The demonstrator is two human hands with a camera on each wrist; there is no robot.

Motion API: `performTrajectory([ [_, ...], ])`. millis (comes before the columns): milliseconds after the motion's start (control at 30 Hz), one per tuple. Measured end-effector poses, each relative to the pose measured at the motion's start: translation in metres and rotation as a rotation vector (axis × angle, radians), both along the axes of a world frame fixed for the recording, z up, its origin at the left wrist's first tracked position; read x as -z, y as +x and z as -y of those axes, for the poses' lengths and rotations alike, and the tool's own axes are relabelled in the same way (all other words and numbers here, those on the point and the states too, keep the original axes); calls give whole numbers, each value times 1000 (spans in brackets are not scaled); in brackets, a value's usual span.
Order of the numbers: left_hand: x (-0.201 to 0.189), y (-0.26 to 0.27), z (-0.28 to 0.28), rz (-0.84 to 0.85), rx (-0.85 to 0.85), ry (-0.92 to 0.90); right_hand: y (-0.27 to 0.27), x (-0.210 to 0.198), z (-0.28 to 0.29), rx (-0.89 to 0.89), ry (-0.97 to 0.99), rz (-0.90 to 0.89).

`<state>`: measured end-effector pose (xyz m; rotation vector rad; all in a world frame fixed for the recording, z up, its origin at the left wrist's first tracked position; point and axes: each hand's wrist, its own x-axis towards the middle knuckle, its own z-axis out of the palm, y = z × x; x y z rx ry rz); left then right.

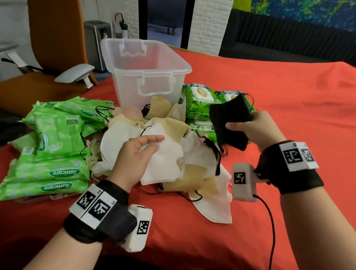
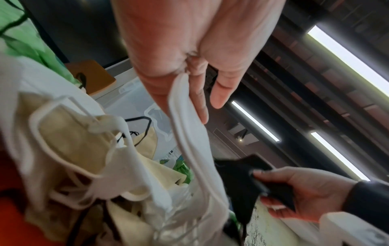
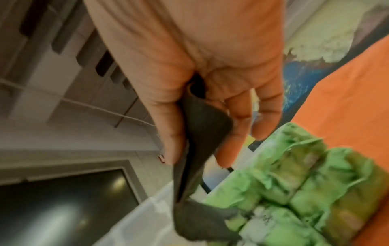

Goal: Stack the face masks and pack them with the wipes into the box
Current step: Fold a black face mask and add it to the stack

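A loose heap of white and beige face masks (image 1: 194,157) lies in the middle of the red cloth. My left hand (image 1: 137,153) pinches a white mask (image 1: 164,161) (image 2: 189,133) on top of the heap, thumb above and fingers below. Held above the wipes on the right is a black mask (image 1: 229,121) (image 3: 200,149), gripped by my right hand (image 1: 250,127) between thumb and fingers. Light green wipe packs (image 1: 52,146) lie stacked at the left. Darker green wipe packs (image 1: 198,102) (image 3: 305,183) sit to the right of the clear plastic box (image 1: 143,72), which stands open behind the heap.
A red cloth (image 1: 292,105) covers the table. An orange office chair (image 1: 45,45) stands at the back left, close to the table edge. A black cable (image 1: 271,238) hangs from my right wrist camera across the near right.
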<state>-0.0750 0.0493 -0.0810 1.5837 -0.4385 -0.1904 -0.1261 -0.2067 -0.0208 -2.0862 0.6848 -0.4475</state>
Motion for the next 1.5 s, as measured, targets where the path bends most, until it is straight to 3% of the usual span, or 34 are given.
performTrajectory([
  [67,-4,0,6,-67,9,-45,-5,-11,-19,-163,194,162],
  [133,-5,2,10,-161,35,-80,-8,-13,-35,-319,370,210],
  [267,-6,2,12,-296,200,-343,-6,-2,-54,-540,456,84],
  [333,-10,0,13,-283,188,-394,-4,8,-61,-583,418,-1],
  [400,-9,0,13,-179,51,-292,-1,18,-65,-568,445,-37],
  [533,1,5,7,-52,-22,-218,2,25,-66,-496,531,37],
  [633,2,5,6,47,-35,-246,5,22,-63,-365,432,135],
  [733,2,3,6,146,-24,-163,7,15,-58,-175,257,313],
  [800,2,3,5,116,-16,-107,8,11,-57,-99,49,476],
  [867,3,4,6,40,-26,-84,7,6,-65,-154,-98,600],
  [933,-1,3,9,-100,-9,-191,6,9,-78,-328,-221,557],
  [1000,-11,-2,11,-279,53,-411,4,16,-88,-536,-354,410],
  [1067,-10,-1,9,-375,94,-551,2,23,-90,-659,-391,242],
  [1133,-8,2,5,-427,143,-579,-1,25,-90,-711,-354,127],
  [1233,-6,3,5,-302,70,-403,-3,23,-89,-780,-289,26],
  [1300,-3,3,7,-172,-13,-288,-3,18,-91,-756,-147,33],
  [1367,-2,3,9,-95,-2,-268,1,15,-93,-650,1,152],
  [1500,-1,0,10,66,-7,-244,10,17,-91,-415,85,361],
])
